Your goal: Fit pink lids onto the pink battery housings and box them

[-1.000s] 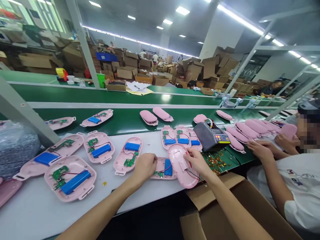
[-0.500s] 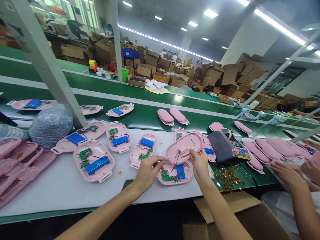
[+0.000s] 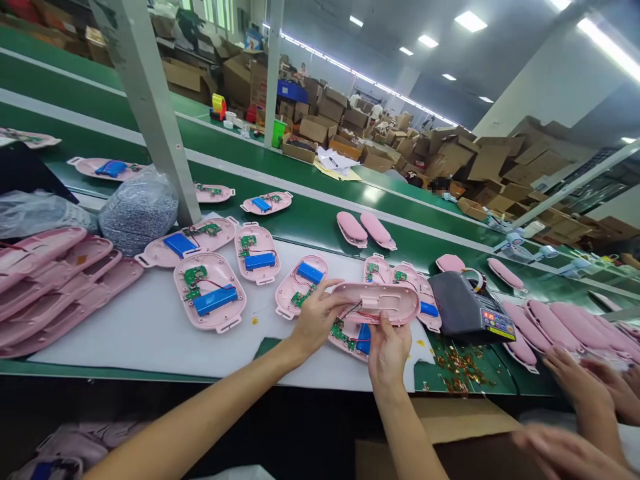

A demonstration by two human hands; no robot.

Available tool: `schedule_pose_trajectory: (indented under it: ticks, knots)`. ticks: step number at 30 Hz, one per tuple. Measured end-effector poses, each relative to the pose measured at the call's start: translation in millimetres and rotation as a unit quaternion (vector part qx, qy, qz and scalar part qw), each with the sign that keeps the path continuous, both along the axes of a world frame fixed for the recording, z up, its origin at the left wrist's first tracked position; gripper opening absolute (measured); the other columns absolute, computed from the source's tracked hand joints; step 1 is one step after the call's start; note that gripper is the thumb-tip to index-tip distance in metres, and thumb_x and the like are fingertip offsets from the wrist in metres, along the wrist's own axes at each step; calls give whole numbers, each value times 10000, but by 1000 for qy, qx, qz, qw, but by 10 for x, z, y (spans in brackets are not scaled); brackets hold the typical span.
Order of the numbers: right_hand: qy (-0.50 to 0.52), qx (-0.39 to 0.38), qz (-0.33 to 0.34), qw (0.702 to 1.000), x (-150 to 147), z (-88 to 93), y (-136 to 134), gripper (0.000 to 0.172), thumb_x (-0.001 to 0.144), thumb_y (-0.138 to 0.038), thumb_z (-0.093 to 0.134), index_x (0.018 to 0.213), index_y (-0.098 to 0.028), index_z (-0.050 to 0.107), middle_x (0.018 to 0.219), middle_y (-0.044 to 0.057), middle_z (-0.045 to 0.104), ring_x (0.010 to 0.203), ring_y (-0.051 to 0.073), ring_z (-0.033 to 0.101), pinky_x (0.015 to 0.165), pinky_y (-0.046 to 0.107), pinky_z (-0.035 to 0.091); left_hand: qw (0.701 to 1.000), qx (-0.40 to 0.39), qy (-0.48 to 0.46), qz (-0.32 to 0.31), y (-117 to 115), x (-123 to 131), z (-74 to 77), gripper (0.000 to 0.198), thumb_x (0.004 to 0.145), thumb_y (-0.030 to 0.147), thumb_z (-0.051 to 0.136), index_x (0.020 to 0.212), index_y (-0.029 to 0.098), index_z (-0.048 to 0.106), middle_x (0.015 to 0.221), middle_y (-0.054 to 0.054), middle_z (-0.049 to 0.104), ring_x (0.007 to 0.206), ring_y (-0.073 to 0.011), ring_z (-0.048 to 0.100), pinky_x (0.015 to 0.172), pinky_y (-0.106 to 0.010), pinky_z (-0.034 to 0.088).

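The pink cover (image 3: 393, 305) is held above the lower shell (image 3: 350, 349), with its inner face presented to the viewer. The long axis of the cover is set across the view, from left to right, with a slight fall toward the right. The lower shell is placed beneath the cover on the white sheet (image 3: 145, 327); its upper part is hidden by the cover, and its visible rim is slanted down toward the right.

The lower edge of the cover is gripped by the right hand (image 3: 390, 350), with the thumb laid over the inside. The left hand (image 3: 314, 321) is positioned at the left end of the cover, fingers bunched; whether the cover or the thin dark wires (image 3: 354, 309) are pinched cannot be told. The left end of the lower shell is nearer to the left hand.

The cover is formed in smooth, matte plastic with rounded ends and raised rectangular ribs. In the lower shell, a flat green circuit board (image 3: 341, 329) and a glossy blue battery pack (image 3: 364, 339) are seated. Crinkled amber scraps (image 3: 463, 370) are scattered before the boxy dark tape dispenser (image 3: 455, 303).
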State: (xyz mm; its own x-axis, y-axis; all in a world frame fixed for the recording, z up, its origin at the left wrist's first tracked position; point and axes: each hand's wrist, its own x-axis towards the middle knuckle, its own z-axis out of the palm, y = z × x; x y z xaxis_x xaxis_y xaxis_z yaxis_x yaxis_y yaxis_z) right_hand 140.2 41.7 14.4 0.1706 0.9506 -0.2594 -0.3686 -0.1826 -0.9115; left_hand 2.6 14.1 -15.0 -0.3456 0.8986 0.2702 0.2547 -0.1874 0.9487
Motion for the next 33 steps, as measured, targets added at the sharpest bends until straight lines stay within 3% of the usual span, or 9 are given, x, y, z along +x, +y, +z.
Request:
schedule_pose_trajectory:
  ticks: [4, 8, 10, 13, 15, 17, 21, 28, 33]
  knots:
    - [-15, -32, 40, 999, 80, -137, -30, 513, 727, -318, 709, 1197, -223, 527, 1145, 63, 637, 1027, 190, 626, 936, 415, 501, 970, -133, -202, -4, 23, 13, -46, 417, 726, 314, 779, 1060, 218, 549, 932, -37, 684, 733, -188, 693, 601, -298, 591]
    - [-256, 53, 42, 964, 257, -64, 88, 603, 753, -362, 669, 1294, -191, 466, 1265, 121, 575, 1145, 247, 566, 1001, 483, 437, 935, -191, -289, -77, -10, -29, -68, 530, 677, 314, 807, 1092, 210, 494, 869, -42, 709, 732, -215, 712, 594, -292, 589]
    - [-432, 176, 59, 882, 291, 96, 221, 623, 750, -359, 679, 1311, -185, 473, 1354, 139, 508, 1241, 277, 486, 1052, 494, 372, 939, -194, -275, -75, -37, -46, -47, 518, 677, 328, 805, 1090, 201, 520, 885, -56, 712, 734, -214, 712, 602, -288, 584]
    - [-580, 312, 269, 703, 214, 351, 465, 495, 766, -319, 666, 1240, -221, 563, 1241, 103, 601, 1165, 280, 527, 1051, 475, 334, 949, -178, -240, -96, -76, -58, 12, 479, 710, 348, 782, 1097, 197, 543, 902, -63, 712, 739, -199, 705, 634, -286, 577]
    - [-606, 309, 426, 597, 121, 450, 595, 301, 781, -297, 643, 1075, -233, 644, 975, 62, 690, 931, 243, 609, 907, 392, 411, 955, -169, -222, -106, -96, -68, 46, 461, 722, 352, 773, 1092, 194, 547, 906, -63, 711, 755, -198, 700, 661, -294, 571]
    - [-623, 276, 492, 542, 44, 473, 654, 136, 784, -321, 634, 867, -216, 660, 763, 36, 671, 728, 201, 593, 701, 297, 398, 958, -169, -211, -97, -108, -87, 63, 467, 714, 359, 779, 1079, 187, 546, 908, -62, 707, 782, -207, 695, 688, -306, 565]
    - [-631, 235, 437, 597, -34, 370, 565, 158, 811, -353, 599, 761, -206, 620, 704, 22, 653, 660, 171, 570, 596, 261, 311, 964, -171, -166, -120, -101, -151, 63, 336, 824, 422, 651, 1035, 168, 590, 947, -61, 685, 860, -208, 659, 757, -313, 527]
    - [-549, 226, 361, 719, 78, 383, 347, 187, 809, -271, 600, 977, -210, 656, 919, 36, 698, 861, 189, 636, 760, 273, 440, 968, -191, -18, -159, -10, -259, 26, 329, 898, 488, 506, 987, 177, 566, 892, -23, 622, 825, -199, 578, 741, -295, 450]
    - [-421, 97, 4, 902, 1183, 218, 397, 260, 836, -416, 565, 823, -164, 628, 711, 23, 642, 640, 149, 624, 636, 272, 508, 958, -233, -1, -167, 72, -349, -37, 352, 875, 543, 507, 971, 205, 525, 819, -4, 605, 761, -206, 568, 705, -305, 455]
